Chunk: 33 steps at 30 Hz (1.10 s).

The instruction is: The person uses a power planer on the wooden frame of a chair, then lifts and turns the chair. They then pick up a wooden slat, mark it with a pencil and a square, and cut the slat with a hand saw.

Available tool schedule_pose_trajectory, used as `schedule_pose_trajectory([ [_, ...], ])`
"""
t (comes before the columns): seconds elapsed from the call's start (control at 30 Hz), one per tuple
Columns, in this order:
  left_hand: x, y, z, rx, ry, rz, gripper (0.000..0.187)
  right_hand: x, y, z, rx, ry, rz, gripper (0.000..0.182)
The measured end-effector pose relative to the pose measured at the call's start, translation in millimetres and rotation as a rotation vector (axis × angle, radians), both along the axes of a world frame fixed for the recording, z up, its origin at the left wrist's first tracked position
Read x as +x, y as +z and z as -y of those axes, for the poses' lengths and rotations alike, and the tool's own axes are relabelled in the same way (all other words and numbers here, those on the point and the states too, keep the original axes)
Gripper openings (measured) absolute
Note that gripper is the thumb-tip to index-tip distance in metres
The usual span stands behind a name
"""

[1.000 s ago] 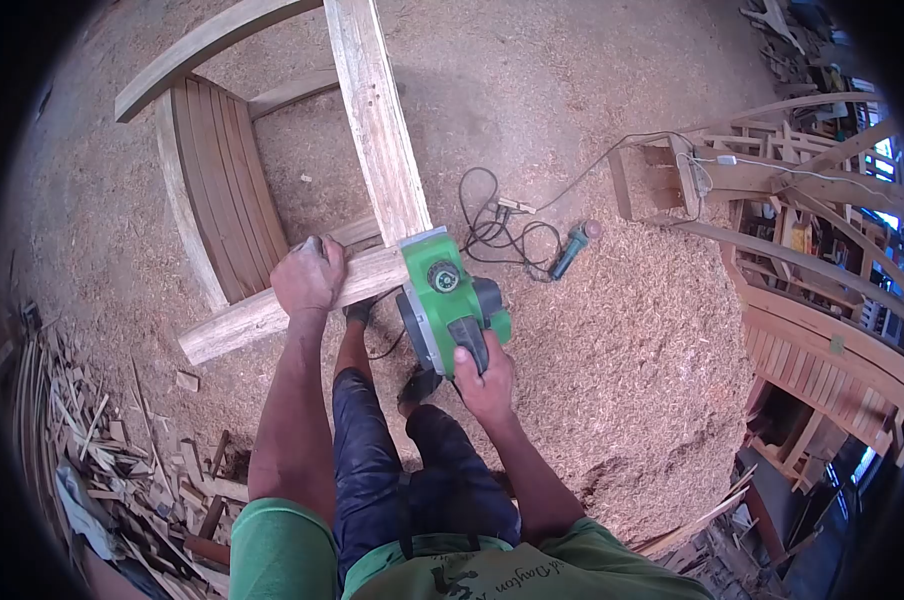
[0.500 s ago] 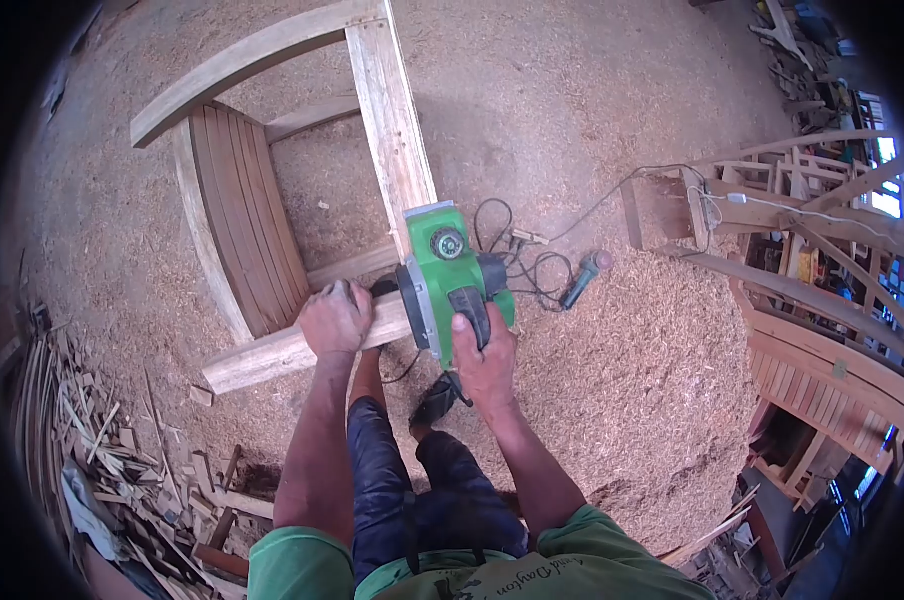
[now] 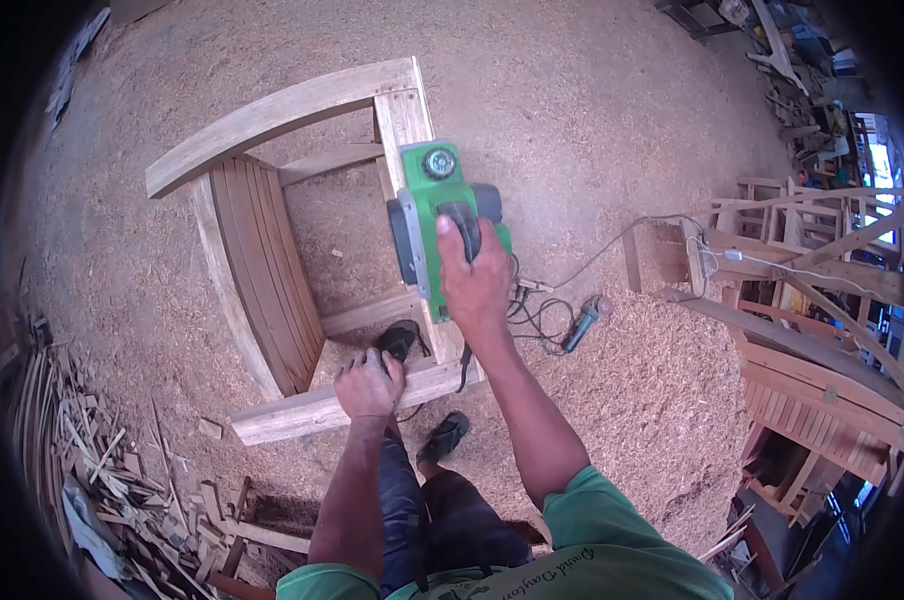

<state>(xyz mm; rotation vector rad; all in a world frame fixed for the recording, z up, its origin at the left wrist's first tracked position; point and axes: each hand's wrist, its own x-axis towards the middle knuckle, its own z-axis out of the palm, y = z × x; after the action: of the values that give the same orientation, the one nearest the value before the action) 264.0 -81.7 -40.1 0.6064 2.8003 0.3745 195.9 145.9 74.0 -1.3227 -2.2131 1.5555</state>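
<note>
My right hand (image 3: 475, 285) is wrapped around the black rear handle of a green electric planer (image 3: 437, 190). The planer lies on the long flat board (image 3: 404, 118) along the right side of a wooden chair frame (image 3: 282, 103), covering the middle of that board. Nearer to me, my left hand (image 3: 369, 385) is closed over the pale wooden beam (image 3: 292, 415) of the same frame, its fingers curled over the far edge. A slatted panel (image 3: 257, 270) forms the frame's left side. The planer's underside is hidden.
Wood shavings cover the floor. On the right, a corded angle grinder (image 3: 584, 325) lies beside looped cable (image 3: 542, 310). Scrap wood (image 3: 132, 480) is heaped at lower left. Wooden furniture parts (image 3: 822, 370) stand at far right. My sandalled foot (image 3: 442, 437) is near the beam.
My right hand has pushed the planer away from me along the board, from the near corner to its middle. My left hand keeps hold of the beam. The camera view has shifted.
</note>
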Motion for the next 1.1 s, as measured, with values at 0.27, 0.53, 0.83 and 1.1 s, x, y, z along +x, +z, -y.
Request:
schedule_pose_trajectory([
  [0.27,-3,0,-1,-0.021,0.03,0.051,0.027,-114,-11,-43,0.108,0.043,-0.066,0.067],
  [0.53,1,-5,4,-0.01,0.018,0.035,0.026,-207,-6,-80,0.255,0.109,-0.235,0.066],
  [0.83,7,-5,7,-0.023,0.038,-0.044,0.033,27,-6,18,0.15,0.025,-0.068,0.063],
  [1.1,10,-1,4,-0.009,0.099,-0.043,0.035,318,-15,141,-0.016,0.029,0.081,0.044],
])
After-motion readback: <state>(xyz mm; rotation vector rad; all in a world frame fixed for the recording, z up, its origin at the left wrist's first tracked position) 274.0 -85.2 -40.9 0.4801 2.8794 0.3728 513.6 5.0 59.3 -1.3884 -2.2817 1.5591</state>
